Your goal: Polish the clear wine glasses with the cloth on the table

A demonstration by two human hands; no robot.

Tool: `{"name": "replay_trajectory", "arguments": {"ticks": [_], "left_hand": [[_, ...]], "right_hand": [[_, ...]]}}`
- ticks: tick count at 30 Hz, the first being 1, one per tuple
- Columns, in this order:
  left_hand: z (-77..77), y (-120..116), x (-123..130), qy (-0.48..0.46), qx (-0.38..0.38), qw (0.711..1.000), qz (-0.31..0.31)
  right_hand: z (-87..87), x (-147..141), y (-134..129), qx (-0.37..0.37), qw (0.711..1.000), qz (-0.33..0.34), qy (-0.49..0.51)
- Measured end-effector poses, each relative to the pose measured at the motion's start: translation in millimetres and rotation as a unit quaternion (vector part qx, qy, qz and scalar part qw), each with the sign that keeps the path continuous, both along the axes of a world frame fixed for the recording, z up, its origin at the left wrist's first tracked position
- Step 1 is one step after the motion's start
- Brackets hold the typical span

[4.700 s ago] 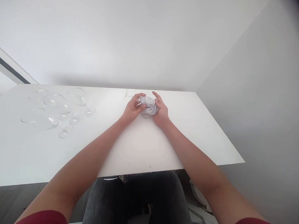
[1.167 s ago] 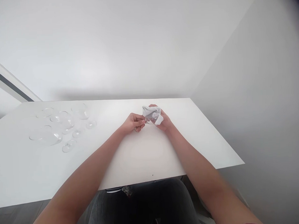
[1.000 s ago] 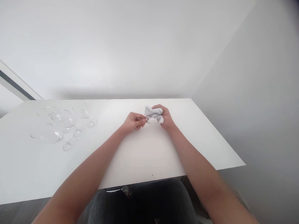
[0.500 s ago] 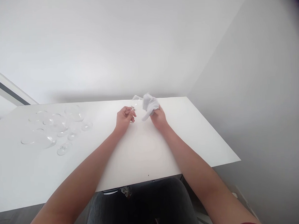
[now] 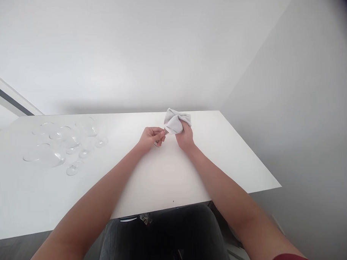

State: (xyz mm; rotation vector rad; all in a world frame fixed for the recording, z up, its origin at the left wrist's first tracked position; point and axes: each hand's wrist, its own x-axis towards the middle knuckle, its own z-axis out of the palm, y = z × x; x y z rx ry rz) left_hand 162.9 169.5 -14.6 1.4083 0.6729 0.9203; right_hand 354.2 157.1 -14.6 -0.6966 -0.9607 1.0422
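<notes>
Near the table's far edge, my left hand pinches the stem of a wine glass, its foot just showing below my fingers. A crumpled pale grey cloth covers the bowl, hiding most of it. My right hand is closed on this cloth, thumb toward me, pressing it around the glass. The glass leans to the right, held above the white tabletop.
Several clear wine glasses lie on their sides at the left of the white table. A wall rises behind, and another stands at the right. My legs are under the near edge.
The cloth has moved from beside the bowl to wrap over it. My left hand has shifted slightly right with the glass, closing the gap between my hands.
</notes>
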Motion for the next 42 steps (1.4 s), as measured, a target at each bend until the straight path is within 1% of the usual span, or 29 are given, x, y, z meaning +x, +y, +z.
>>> {"name": "replay_trajectory", "arguments": {"ticks": [1, 2, 3, 5, 6, 8, 11, 13, 16, 17, 18, 19, 22, 23, 24, 25, 28, 30, 31, 32, 33, 35, 36, 37, 38, 39, 42], "left_hand": [[-0.7, 0.4, 1.0, 0.001, 0.012, 0.999, 0.037], [-1.4, 0.7, 2.0, 0.003, 0.024, 0.997, 0.074], [-2.1, 0.8, 2.9, 0.005, 0.037, 0.993, 0.109], [-3.5, 0.4, 4.6, 0.015, 0.064, 0.986, 0.151], [-4.1, -0.3, 5.6, 0.03, 0.084, 0.985, 0.149], [-4.7, -2.9, 7.8, 0.076, 0.133, 0.981, 0.118], [-3.2, -8.2, 10.7, 0.132, 0.18, 0.971, 0.089], [-0.8, -10.9, 10.7, 0.127, 0.16, 0.977, 0.07], [2.6, -11.9, 7.6, 0.073, 0.094, 0.993, -0.018], [3.2, -11.5, 6.3, 0.053, 0.079, 0.995, -0.037], [3.5, -10.9, 5.0, 0.035, 0.071, 0.996, -0.041], [3.4, -10.1, 4.0, 0.018, 0.068, 0.997, -0.028], [1.7, -7.8, 3.1, -0.023, 0.069, 0.996, 0.044], [0.9, -7.3, 3.4, -0.028, 0.07, 0.996, 0.056], [0.1, -7.0, 4.1, -0.026, 0.072, 0.995, 0.06], [-0.5, -6.9, 4.9, -0.018, 0.075, 0.995, 0.059], [-1.3, -7.1, 7.1, 0.01, 0.082, 0.995, 0.059], [-0.6, -7.3, 7.4, 0.007, 0.08, 0.995, 0.065], [0.0, -7.4, 7.2, 0.003, 0.068, 0.996, 0.052], [0.8, -7.5, 6.7, 0.002, 0.047, 0.999, 0.021], [1.6, -7.6, 6.0, 0.006, 0.021, 0.999, -0.025], [2.5, -7.7, 4.8, 0.025, -0.017, 0.992, -0.12], [2.6, -7.6, 4.4, 0.032, -0.019, 0.989, -0.145], [2.3, -7.2, 4.2, 0.033, -0.008, 0.989, -0.145], [1.8, -6.7, 4.2, 0.027, 0.008, 0.992, -0.123], [1.1, -6.0, 4.5, 0.017, 0.022, 0.996, -0.087], [-1.1, -4.4, 6.6, -0.001, 0.029, 0.999, 0.036]], "right_hand": [[-0.9, -1.1, 0.2, 0.025, 0.999, -0.031, -0.006], [-1.6, -2.1, 0.3, 0.041, 0.998, -0.045, -0.006], [-1.9, -3.0, 0.0, 0.046, 0.998, -0.043, -0.004], [-1.8, -4.7, -1.3, 0.025, 1.0, -0.004, -0.003], [-1.4, -5.4, -2.3, 0.01, 1.0, 0.026, -0.006], [-0.1, -6.1, -4.5, -0.005, 0.997, 0.079, -0.008], [3.2, -4.5, -6.5, 0.003, 0.993, 0.119, 0.014], [6.0, -2.6, -6.5, -0.007, 0.99, 0.136, 0.037], [9.8, -1.2, -4.6, -0.042, 0.982, 0.175, 0.052], [10.4, -1.2, -3.4, -0.047, 0.982, 0.176, 0.053], [10.5, -1.3, -1.9, -0.049, 0.984, 0.165, 0.053], [9.9, -1.2, -0.3, -0.047, 0.987, 0.143, 0.051], [5.1, 0.8, 4.4, -0.043, 0.997, 0.044, 0.056], [3.1, 2.0, 5.2, -0.046, 0.997, 0.03, 0.058], [1.4, 3.3, 5.4, -0.048, 0.997, 0.032, 0.06], [0.1, 4.6, 4.8, -0.047, 0.996, 0.048, 0.061], [0.7, 7.5, -0.8, -0.047, 0.986, 0.154, 0.052], [4.5, 8.3, -5.6, -0.057, 0.975, 0.209, 0.045], [6.9, 8.3, -7.4, -0.063, 0.973, 0.218, 0.047], [9.3, 8.1, -8.4, -0.066, 0.973, 0.215, 0.056], [11.3, 7.6, -8.6, -0.067, 0.974, 0.205, 0.069], [13.9, 5.9, -6.7, -0.083, 0.973, 0.195, 0.094], [14.3, 4.7, -5.1, -0.098, 0.97, 0.198, 0.1], [14.2, 3.3, -3.5, -0.112, 0.967, 0.205, 0.098], [13.9, 1.7, -2.4, -0.122, 0.966, 0.209, 0.089], [13.5, -0.1, -2.0, -0.121, 0.969, 0.201, 0.077], [14.6, -6.1, -7.0, -0.064, 0.991, 0.112, 0.021]]}}
